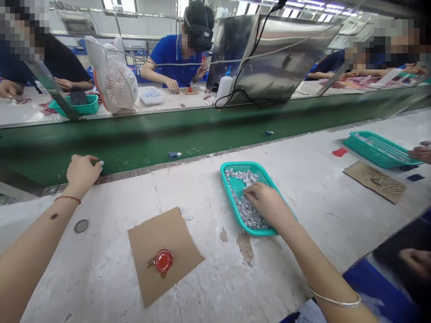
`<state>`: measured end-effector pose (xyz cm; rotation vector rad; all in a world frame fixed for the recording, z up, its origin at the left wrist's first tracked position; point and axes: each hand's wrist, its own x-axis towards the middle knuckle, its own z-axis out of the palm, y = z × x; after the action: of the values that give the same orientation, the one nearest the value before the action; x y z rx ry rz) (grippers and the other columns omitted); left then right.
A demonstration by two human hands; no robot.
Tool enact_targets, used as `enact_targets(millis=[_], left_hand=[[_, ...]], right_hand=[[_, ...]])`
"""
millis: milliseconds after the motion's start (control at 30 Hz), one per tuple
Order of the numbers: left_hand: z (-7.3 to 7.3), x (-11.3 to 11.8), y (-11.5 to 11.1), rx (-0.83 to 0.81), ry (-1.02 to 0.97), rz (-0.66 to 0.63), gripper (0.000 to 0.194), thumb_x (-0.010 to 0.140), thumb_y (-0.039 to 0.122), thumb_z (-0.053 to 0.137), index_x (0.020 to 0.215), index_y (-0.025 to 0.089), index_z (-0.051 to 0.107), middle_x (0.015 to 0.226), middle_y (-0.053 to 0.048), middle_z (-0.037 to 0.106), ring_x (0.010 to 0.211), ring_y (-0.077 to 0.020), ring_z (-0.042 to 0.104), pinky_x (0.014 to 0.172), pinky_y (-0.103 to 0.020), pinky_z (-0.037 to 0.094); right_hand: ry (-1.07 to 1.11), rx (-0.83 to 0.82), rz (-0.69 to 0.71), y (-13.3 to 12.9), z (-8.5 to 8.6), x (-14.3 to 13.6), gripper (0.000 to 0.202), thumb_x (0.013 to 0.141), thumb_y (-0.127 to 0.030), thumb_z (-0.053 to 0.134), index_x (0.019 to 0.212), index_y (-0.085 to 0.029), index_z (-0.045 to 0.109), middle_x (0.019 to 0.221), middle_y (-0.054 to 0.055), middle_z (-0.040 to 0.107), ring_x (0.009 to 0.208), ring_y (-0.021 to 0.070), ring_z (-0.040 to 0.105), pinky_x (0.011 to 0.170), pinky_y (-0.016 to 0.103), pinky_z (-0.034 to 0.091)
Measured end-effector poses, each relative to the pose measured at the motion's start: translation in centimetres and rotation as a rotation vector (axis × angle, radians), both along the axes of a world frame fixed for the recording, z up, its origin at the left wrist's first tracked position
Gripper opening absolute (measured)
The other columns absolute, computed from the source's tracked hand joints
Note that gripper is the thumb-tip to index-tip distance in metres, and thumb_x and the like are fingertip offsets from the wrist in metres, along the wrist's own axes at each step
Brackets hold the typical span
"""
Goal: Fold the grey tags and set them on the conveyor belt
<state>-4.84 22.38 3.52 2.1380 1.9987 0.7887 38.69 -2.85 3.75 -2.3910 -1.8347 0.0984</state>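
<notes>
My left hand (81,172) reaches to the near edge of the green conveyor belt (141,134), fingers closed on a small pale part (101,163) at its fingertips. My right hand (266,204) lies in a teal basket (232,167) filled with several small grey parts (240,179), its fingers curled down among them. Whether it grips one is hidden. Between my arms a brown cardboard square (158,233) carries a red cap (164,260) with a smear of glue.
Two small blue-and-white parts (174,154) (268,133) lie on the belt. A second teal basket (377,148), a cardboard piece (377,181) and another person's hand (420,153) are at right. Across the belt stand a fan (114,80), a glue bottle (224,87) and seated workers.
</notes>
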Motion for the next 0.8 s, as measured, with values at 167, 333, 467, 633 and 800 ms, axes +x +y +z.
enact_targets(millis=[167, 333, 467, 633, 800], left_hand=[[0.3, 6.4, -0.4, 0.089, 0.194, -0.264, 0.031, 0.086, 0.028, 0.048, 0.106, 0.014, 0.066, 0.117, -0.015, 0.057, 0.112, -0.0338, 0.051, 0.093, -0.046, 0.045], [-0.3, 13.9, -0.9, -0.122, -0.067, -0.562, 0.036, 0.082, 0.03, 0.056, 0.116, 0.018, 0.063, 0.125, -0.013, 0.056, 0.117, -0.0327, 0.05, 0.098, -0.046, 0.042], [-0.7, 16.4, -1.0, -0.229, -0.287, -0.559, 0.021, 0.075, 0.022, 0.064, 0.094, 0.016, 0.071, 0.104, -0.012, 0.068, 0.104, -0.03, 0.06, 0.094, -0.042, 0.046], [0.0, 14.7, -3.0, -0.303, -0.621, -0.451, 0.031, 0.089, 0.022, 0.047, 0.111, 0.009, 0.064, 0.1, -0.016, 0.071, 0.085, -0.0196, 0.068, 0.08, -0.033, 0.055], [0.8, 8.9, -9.6, -0.622, -1.195, -0.448, 0.028, 0.091, 0.026, 0.052, 0.11, 0.011, 0.065, 0.121, -0.015, 0.066, 0.093, -0.0143, 0.067, 0.084, -0.024, 0.055]], right_hand=[[-0.013, -0.022, 0.073, 0.3, 0.3, 0.0, 0.023, 0.086, -0.017, 0.048, 0.088, -0.018, 0.07, 0.095, 0.01, 0.073, 0.09, 0.0258, 0.068, 0.072, 0.033, 0.05], [-0.002, 0.001, 0.086, 0.2, 0.3, 0.5, 0.018, 0.086, -0.02, 0.049, 0.085, -0.019, 0.067, 0.091, 0.008, 0.073, 0.083, 0.0249, 0.069, 0.065, 0.032, 0.051], [0.15, 0.171, 0.053, -1.1, 1.0, -0.1, 0.019, 0.087, -0.026, 0.051, 0.094, -0.02, 0.067, 0.09, 0.005, 0.074, 0.078, 0.02, 0.07, 0.07, 0.03, 0.054], [0.511, 0.466, -0.011, -3.8, 2.3, -5.4, 0.021, 0.086, -0.034, 0.06, 0.1, -0.022, 0.071, 0.096, 0.006, 0.073, 0.089, 0.0231, 0.069, 0.078, 0.035, 0.056], [0.72, 0.268, 0.223, -4.9, 2.2, -12.4, 0.014, 0.087, -0.028, 0.06, 0.092, -0.024, 0.072, 0.095, 0.006, 0.072, 0.09, 0.0217, 0.068, 0.075, 0.032, 0.055]])
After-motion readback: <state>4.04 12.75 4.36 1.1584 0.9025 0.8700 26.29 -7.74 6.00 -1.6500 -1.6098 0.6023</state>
